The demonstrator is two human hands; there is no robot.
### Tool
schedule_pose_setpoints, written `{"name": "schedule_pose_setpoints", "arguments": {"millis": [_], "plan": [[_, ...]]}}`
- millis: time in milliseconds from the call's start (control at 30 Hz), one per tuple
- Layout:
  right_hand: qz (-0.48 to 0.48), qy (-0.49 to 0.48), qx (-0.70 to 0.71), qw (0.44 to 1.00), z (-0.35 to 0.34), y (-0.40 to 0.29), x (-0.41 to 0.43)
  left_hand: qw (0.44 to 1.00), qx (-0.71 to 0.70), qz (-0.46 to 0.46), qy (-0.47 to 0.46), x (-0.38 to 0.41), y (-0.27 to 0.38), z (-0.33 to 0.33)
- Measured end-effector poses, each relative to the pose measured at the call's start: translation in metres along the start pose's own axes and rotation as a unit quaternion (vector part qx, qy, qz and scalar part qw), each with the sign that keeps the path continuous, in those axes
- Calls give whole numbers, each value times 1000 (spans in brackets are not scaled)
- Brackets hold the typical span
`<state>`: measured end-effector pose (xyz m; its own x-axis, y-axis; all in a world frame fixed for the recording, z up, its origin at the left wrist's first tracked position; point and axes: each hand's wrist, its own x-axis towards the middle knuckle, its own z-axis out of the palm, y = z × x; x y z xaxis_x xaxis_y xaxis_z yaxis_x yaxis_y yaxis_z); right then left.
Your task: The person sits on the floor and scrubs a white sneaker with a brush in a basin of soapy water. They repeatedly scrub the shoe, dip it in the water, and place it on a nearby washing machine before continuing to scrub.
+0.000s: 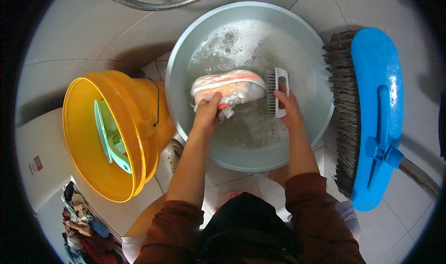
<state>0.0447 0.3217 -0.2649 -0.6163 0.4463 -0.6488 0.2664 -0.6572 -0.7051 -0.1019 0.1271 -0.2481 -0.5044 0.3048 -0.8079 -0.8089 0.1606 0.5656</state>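
A wet white sneaker with orange stripes (231, 84) lies on its side above the water, its toe pointing right. My left hand (208, 109) grips it at the opening, near the tongue and laces. In my right hand (288, 107) is a white scrubbing brush (281, 91) with grey bristles facing left. The bristles are right beside the toe; whether they touch it I cannot tell. Both hands are over a round pale grey-green plastic basin (251, 162) that holds murky, sudsy water (237, 131). Some fingers of each hand are hidden.
A yellow bucket (101, 180) with mint-green plastic pieces (111, 138) stands left of the basin. At the right leans a large blue broom (378, 117) with dark bristles. A metal shower hose (153, 6) crosses the top. Piled clothes (87, 225) lie at lower left.
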Motion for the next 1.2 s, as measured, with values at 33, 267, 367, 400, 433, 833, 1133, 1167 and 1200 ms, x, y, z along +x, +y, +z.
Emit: {"name": "schedule_pose_setpoints", "arguments": {"millis": [33,267,367,400,433,833,1133,1167,1200], "plan": [[12,-4,20,1000,-7,-2,0,999,41,-2,-4,-4,7,4],[37,-40,-45,997,-10,10,1,981,190,26,-33,-14,9,31],[-19,-37,-165,985,5,28,4,973,221,-27,-68,5,1,29],[-7,7,-111,994,11,28,-1,972,213,-65,-70,5,6,30],[1,7,-23,1000,11,26,0,971,205,-103,-72,5,9,30],[-109,20,-96,989,21,20,-1,992,-100,-67,-18,15,-20,3],[-8,155,-230,961,39,39,24,954,-275,29,-114,-12,-11,11],[-11,168,-259,951,39,43,24,973,-213,18,-88,-6,-16,13],[-14,178,-288,941,41,47,25,987,-151,11,-59,5,-28,10]]}}
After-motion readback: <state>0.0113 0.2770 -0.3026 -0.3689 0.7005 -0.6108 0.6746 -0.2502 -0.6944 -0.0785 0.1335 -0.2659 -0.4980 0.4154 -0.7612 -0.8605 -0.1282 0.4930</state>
